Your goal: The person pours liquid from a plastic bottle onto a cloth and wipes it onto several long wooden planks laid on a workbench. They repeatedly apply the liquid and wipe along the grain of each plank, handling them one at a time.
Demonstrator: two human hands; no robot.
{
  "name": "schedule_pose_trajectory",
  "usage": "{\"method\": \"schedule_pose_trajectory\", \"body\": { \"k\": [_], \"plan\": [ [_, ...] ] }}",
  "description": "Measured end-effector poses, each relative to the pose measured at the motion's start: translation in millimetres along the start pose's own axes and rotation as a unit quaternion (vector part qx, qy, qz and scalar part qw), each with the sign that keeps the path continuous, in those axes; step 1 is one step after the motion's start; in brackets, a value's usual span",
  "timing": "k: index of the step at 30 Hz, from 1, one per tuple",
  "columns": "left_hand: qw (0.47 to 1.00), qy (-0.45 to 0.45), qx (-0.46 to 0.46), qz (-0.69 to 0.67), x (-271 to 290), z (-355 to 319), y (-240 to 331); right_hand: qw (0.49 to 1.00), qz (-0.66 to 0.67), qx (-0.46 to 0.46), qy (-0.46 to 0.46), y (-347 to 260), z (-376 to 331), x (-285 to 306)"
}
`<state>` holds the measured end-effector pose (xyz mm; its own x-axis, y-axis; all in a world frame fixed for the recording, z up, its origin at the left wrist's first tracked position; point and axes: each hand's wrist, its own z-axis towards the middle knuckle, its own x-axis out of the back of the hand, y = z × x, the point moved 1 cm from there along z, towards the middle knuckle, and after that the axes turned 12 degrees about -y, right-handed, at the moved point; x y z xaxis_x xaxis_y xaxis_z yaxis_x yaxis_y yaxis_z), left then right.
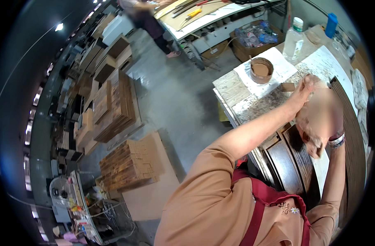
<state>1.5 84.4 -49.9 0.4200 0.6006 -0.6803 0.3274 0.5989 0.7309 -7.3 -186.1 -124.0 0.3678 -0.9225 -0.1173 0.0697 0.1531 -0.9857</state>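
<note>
My left hand (309,85) reaches over the speckled worktable (247,107), its fingers curled; what they hold, if anything, is hidden. A small brown block (287,87) lies beside it. Nearer to me is my right hand (316,146), with a band at the wrist; a blurred patch covers much of it, so its grip does not show. Below the hands lies a dark brown framed wooden panel (285,158). Long dark grooved strips (348,131) run along the right side. Left of my left hand, a round tub (262,70) of brown paste with a stick stands on white paper (279,61).
At the table's far side stand a clear bottle (293,43) and a blue bottle (331,25). Beyond is a carton (247,51) of plastic bottles. Stacked wooden boards (117,108) and brown pieces (128,164) occupy the floor at left. Another person (148,20) stands by a far bench.
</note>
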Motion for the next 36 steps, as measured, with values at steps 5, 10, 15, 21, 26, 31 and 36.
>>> {"method": "schedule_pose_trajectory", "body": {
  "k": [5,10,15,21,26,31,36],
  "plan": [
    [0.89,-0.087,0.008,0.447,-12.6,33.3,-1.9,0.991,-0.104,0.007,0.083,-21.0,-30.7,11.2],
    [0.907,-0.092,-0.003,0.41,21.4,66.2,20.9,0.935,0.165,0.087,0.303,-50.8,-56.4,-8.5],
    [0.914,-0.096,0.262,0.296,13.8,67.6,-20.8,0.915,0.268,-0.001,0.301,-86.1,-22.2,-67.2],
    [0.971,0.0,0.207,0.118,-8.7,75.8,-37.5,0.938,0.202,0.009,0.282,-80.5,-30.3,-87.2],
    [0.963,-0.179,0.096,0.178,-16.2,88.1,2.3,0.982,-0.01,0.004,0.187,-49.6,-70.7,-28.4],
    [0.974,-0.175,0.097,0.106,-59.4,98.7,19.3,0.983,0.06,0.047,0.164,-93.6,-48.0,-39.4],
    [0.884,-0.305,0.043,0.352,-79.4,107.6,8.9,0.969,0.201,-0.054,0.137,-98.7,-39.4,-58.6]
  ]
}}
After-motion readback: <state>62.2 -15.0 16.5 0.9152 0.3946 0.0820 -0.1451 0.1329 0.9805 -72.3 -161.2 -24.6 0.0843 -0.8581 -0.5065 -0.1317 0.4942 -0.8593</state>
